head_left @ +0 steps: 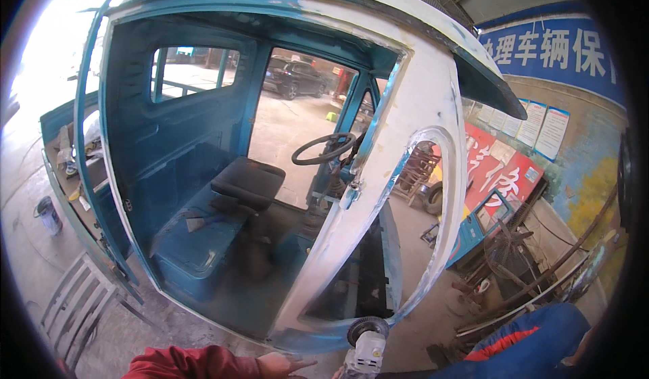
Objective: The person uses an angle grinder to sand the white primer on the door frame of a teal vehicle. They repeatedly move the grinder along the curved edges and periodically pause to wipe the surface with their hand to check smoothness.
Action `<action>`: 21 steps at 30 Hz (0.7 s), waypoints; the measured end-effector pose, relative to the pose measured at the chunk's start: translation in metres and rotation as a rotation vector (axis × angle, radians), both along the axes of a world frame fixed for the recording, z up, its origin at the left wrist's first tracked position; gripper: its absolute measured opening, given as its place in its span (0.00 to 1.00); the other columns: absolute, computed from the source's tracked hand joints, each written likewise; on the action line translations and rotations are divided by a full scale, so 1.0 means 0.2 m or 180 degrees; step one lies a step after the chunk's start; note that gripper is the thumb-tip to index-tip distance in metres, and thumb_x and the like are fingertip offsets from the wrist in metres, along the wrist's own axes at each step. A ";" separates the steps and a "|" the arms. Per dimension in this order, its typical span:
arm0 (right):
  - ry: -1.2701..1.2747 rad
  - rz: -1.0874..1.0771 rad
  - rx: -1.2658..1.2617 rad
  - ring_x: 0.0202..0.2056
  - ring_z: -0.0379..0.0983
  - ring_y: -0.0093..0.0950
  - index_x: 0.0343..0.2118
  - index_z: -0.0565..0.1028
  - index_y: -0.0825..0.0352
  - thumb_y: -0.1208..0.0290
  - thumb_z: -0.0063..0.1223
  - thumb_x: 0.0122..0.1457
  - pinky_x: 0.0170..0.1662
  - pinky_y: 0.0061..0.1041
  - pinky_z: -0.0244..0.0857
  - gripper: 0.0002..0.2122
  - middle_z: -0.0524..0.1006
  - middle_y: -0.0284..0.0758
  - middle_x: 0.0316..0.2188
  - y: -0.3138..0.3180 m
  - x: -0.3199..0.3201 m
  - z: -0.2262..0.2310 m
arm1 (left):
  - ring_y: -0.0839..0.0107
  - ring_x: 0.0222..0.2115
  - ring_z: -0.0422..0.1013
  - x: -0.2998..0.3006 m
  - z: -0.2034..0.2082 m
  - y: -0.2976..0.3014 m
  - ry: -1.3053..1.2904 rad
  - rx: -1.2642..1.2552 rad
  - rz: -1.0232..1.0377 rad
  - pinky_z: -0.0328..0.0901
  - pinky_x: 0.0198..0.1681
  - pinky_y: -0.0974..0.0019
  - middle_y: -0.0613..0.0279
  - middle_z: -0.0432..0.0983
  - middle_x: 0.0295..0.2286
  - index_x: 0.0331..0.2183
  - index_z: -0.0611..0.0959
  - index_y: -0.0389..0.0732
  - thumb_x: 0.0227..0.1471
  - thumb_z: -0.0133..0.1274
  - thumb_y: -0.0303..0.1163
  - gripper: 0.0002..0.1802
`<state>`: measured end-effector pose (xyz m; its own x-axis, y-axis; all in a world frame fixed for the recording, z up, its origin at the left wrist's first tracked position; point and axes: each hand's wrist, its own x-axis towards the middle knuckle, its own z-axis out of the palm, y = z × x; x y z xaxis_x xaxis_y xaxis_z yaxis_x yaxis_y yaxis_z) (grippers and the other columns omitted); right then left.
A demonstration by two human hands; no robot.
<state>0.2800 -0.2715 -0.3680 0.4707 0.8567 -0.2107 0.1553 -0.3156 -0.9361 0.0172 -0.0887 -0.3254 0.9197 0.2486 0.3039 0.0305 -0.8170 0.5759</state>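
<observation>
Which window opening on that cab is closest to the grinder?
The tall round-topped opening with the whitish frame: its lower end appears right by the grinder. The others, like the rectangular window, sit across the cab.

Worn on the head, the fisheye camera looks forward and down from close outside the vehicle cab [390,149], which spans the frame's middle; a red sleeve [189,365] enters at lower left.

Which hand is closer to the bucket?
Left. The left hand is right of the bucket; the right hand, barely showing by the grinder, is even farther right.
</observation>
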 end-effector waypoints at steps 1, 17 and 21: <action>0.0081 0.0105 0.0193 0.46 0.71 0.31 0.47 0.75 0.67 0.66 0.69 0.52 0.43 0.29 0.68 0.21 0.76 0.37 0.39 0.03 0.00 0.04 | 0.42 0.38 0.76 0.00 -0.01 -0.01 0.0209 -0.0101 -0.0077 0.72 0.41 0.46 0.37 0.72 0.51 0.65 0.63 0.52 0.57 0.52 0.58 0.41; 0.0580 0.0303 0.0820 0.44 0.73 0.30 0.47 0.74 0.68 0.70 0.68 0.52 0.42 0.28 0.68 0.20 0.77 0.37 0.39 0.34 -0.19 0.50 | 0.49 0.35 0.79 -0.22 -0.03 0.35 0.0229 -0.0652 0.0587 0.74 0.41 0.55 0.46 0.80 0.44 0.57 0.77 0.53 0.61 0.49 0.56 0.29; 0.0604 0.0106 0.0835 0.43 0.73 0.30 0.48 0.74 0.68 0.71 0.68 0.53 0.42 0.28 0.69 0.20 0.77 0.37 0.39 0.33 -0.27 0.53 | 0.50 0.32 0.79 -0.26 -0.08 0.49 0.0092 -0.0937 0.0484 0.75 0.38 0.56 0.48 0.81 0.44 0.53 0.82 0.52 0.60 0.52 0.52 0.25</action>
<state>0.2268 -0.2063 -0.2618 0.4149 0.9078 -0.0619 -0.0234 -0.0573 -0.9981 -0.0352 0.0088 -0.3407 0.8725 0.4570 0.1730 0.1592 -0.6005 0.7836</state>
